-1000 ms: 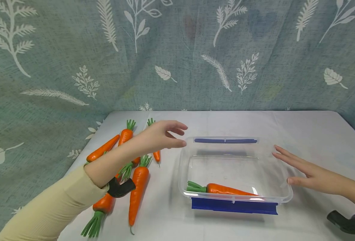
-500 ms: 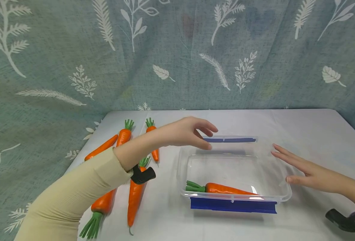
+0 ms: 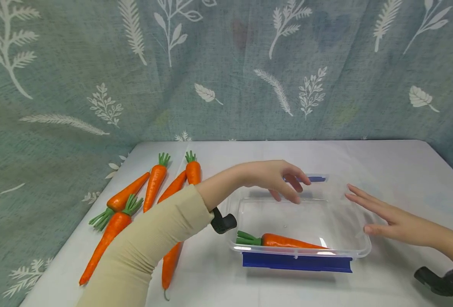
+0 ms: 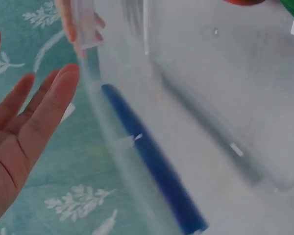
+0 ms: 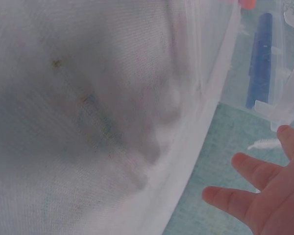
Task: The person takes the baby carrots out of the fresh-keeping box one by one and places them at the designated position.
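A clear plastic box (image 3: 299, 252) with blue side latches stands on the table, an orange carrot (image 3: 288, 241) with green stalks lying inside along its near wall. Over the back part of the box hovers my left hand (image 3: 274, 177), fingers loosely bent and holding nothing; the left wrist view shows its fingers (image 4: 49, 110) spread above the blue latch (image 4: 157, 161). My right hand (image 3: 397, 221) is at the box's right side with straight, spread fingers. Whether its fingertips touch the rim, I cannot tell.
Several carrots (image 3: 155, 181) lie on the left of the white-covered table (image 3: 403, 166), partly hidden by my left sleeve (image 3: 165, 234). A patterned green-blue cloth (image 3: 226, 85) hangs behind the table. Black wrist mounts (image 3: 223, 221) sit on both wrists.
My left hand has moved right from the box's left edge to above its back middle, uncovering some carrots at the left. The right hand and the box have stayed nearly still.
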Available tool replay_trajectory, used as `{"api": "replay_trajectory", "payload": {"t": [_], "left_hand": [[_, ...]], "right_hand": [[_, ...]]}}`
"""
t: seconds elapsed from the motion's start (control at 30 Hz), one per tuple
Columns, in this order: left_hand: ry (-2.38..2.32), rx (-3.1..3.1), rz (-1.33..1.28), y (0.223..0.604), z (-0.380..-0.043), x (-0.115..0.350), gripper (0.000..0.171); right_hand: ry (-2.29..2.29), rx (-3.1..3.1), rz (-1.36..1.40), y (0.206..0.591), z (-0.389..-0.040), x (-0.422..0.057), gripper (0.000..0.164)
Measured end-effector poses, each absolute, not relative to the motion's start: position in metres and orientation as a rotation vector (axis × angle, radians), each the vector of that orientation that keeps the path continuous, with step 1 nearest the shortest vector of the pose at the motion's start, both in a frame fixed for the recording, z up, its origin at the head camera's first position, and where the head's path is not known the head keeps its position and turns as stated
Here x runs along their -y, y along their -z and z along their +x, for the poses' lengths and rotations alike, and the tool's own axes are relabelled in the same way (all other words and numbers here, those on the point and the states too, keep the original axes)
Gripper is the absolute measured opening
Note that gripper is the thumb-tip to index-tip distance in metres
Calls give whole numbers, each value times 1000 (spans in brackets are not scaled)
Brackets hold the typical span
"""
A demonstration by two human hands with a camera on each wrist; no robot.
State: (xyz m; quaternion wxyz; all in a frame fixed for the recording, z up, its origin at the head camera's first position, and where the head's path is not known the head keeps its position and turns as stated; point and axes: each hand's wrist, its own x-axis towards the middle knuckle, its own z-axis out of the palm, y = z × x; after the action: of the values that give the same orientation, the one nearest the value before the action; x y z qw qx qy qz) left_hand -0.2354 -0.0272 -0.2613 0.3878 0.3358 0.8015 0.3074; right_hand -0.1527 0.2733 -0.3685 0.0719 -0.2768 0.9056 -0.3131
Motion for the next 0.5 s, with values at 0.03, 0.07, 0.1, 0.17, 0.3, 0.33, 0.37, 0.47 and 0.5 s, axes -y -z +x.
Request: {"api": "replay_trajectory", "payload": {"t": [0.03, 0.07, 0.1, 0.17, 0.3, 0.33, 0.37, 0.47, 0.5], "left_hand": [[-786, -2026, 856, 265, -236, 24, 46], [-787, -2017, 859, 269, -237, 21, 45], [-784, -2009, 862, 273, -238, 18, 46], [-764, -2001, 870, 281, -241, 12, 45], [-638, -1981, 881, 295, -243, 3, 47], [-591, -1971, 882, 297, -244, 2, 48], [-544, -1956, 879, 300, -244, 0, 49], [-400, -1902, 867, 305, -243, -4, 50], [-358, -1882, 861, 307, -242, -5, 50]], "right_hand": [[938, -2724, -832, 369, -153, -273, 72], [939, -2723, -834, 369, -153, -273, 72], [939, -2725, -839, 369, -153, -273, 72], [946, -2722, -853, 370, -153, -274, 72], [954, -2721, -885, 371, -153, -274, 72], [956, -2721, -891, 372, -153, -274, 72], [955, -2722, -892, 372, -153, -274, 72], [953, -2724, -892, 371, -153, -273, 72], [956, -2723, -882, 371, -153, -273, 72]]}}
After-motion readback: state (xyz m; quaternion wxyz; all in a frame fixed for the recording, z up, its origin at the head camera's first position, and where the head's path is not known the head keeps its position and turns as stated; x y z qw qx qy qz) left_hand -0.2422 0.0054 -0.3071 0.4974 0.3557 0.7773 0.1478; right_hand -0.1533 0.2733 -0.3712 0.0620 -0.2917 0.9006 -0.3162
